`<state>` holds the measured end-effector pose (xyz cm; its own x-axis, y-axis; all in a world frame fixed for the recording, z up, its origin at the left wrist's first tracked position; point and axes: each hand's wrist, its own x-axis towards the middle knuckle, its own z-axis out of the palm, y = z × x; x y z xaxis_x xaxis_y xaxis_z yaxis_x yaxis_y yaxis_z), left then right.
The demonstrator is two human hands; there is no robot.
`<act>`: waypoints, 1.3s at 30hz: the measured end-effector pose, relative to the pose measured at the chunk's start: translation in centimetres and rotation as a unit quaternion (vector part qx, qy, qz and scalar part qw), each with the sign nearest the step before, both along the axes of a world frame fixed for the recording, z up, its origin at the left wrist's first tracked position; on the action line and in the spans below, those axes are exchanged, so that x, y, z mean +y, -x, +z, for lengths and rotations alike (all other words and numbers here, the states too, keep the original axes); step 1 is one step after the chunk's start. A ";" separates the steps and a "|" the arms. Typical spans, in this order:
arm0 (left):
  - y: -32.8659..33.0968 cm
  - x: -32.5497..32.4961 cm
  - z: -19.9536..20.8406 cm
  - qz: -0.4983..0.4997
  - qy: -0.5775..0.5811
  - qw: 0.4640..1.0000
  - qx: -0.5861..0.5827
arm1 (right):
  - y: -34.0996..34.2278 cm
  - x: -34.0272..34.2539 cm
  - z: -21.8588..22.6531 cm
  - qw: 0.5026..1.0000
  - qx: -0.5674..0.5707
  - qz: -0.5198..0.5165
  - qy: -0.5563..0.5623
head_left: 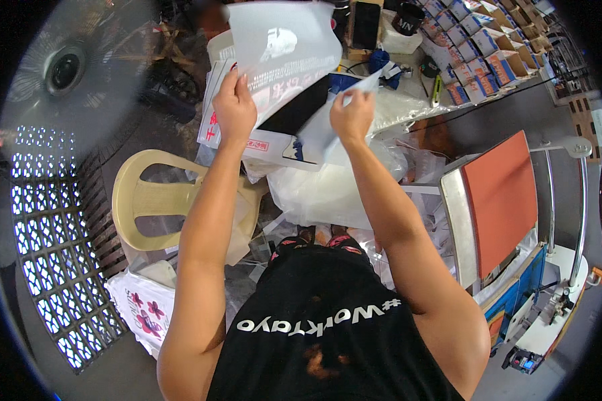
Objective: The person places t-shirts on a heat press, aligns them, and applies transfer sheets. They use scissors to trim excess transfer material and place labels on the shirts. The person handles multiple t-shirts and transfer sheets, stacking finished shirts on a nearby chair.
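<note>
My left hand (235, 110) is closed on the near edge of a large translucent grey film sheet (308, 40) with a white printed design, which extends away from me. My right hand (352, 119) pinches a thin pale sheet (320, 121), tilted and smeared by motion, with one corner sticking up past the fingers. Between my hands lies a black piece (294, 110), partly covered by both sheets. Beneath them is a white box or board (282, 148) with red and blue print, resting on clear plastic.
A beige plastic chair (128, 194) stands left, beyond it a fan (65, 72). On the right is a heat press (502, 200) with an orange-red pad. Rows of small boxes (478, 50), a phone (366, 25), a black mug (408, 19) and a green cutter (437, 90) are at the far right.
</note>
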<state>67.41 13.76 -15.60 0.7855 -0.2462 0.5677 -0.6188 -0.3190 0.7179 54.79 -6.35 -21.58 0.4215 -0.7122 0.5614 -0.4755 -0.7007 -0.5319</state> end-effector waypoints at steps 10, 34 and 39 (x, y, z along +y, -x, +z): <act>2.4 -2.5 0.2 -0.251 -0.101 0.915 -0.298 | -3.3 -0.3 -9.5 0.832 0.207 0.105 -0.505; 40.2 -8.2 -12.8 -0.472 -0.164 0.686 0.529 | 54.8 13.1 6.6 0.578 -0.461 -0.024 -0.673; 42.3 -13.3 -5.5 -0.661 0.016 0.750 0.009 | 63.4 14.6 4.0 0.839 0.158 -0.293 -0.431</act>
<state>25.14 0.47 -21.09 -0.1262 -0.8031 0.5823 -0.3696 0.5828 0.7237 -8.58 8.26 -17.54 -0.1124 -0.9329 -0.3422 -0.8161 0.2832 -0.5037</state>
